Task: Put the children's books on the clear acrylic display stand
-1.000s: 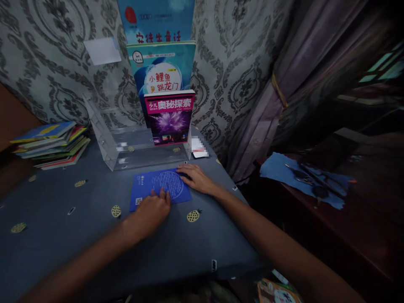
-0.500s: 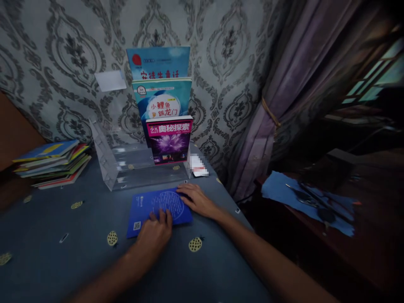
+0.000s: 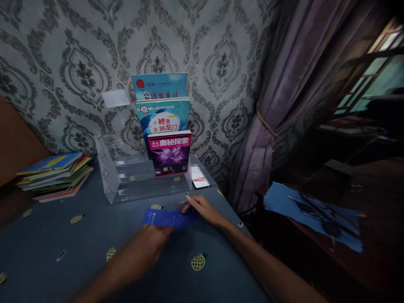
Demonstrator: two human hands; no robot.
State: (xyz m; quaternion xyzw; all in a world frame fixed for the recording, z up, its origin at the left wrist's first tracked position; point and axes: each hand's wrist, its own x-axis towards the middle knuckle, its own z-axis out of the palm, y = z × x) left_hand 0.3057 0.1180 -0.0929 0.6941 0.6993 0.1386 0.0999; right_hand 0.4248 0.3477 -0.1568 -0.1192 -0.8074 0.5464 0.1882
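Note:
A thin blue book (image 3: 172, 219) with white print is tilted over the tablecloth, foreshortened from here. My left hand (image 3: 154, 242) is closed on its near edge, slightly smeared by motion. At the right end of the book is my right hand (image 3: 203, 208), its fingers apart and its fingertips by the far right corner; whether they press on it is hard to tell. Just beyond stands a clear acrylic rack (image 3: 109, 179). On its right side it bears a purple-and-pink book (image 3: 170, 156), a teal book (image 3: 164, 115) and a light-blue book (image 3: 160, 84), one behind another.
A pile of books (image 3: 55, 176) lies at the table's left. A white card-like item (image 3: 199, 176) is right of the rack. Past the table's right edge, a dark surface holds a blue cloth (image 3: 277, 198) with tools on it. A tied curtain (image 3: 255, 160) hangs behind.
The blue book has gone from lying flat to tilted, with its near edge gripped by my left hand. My right hand's fingers have lifted from its cover. The view has tipped up.

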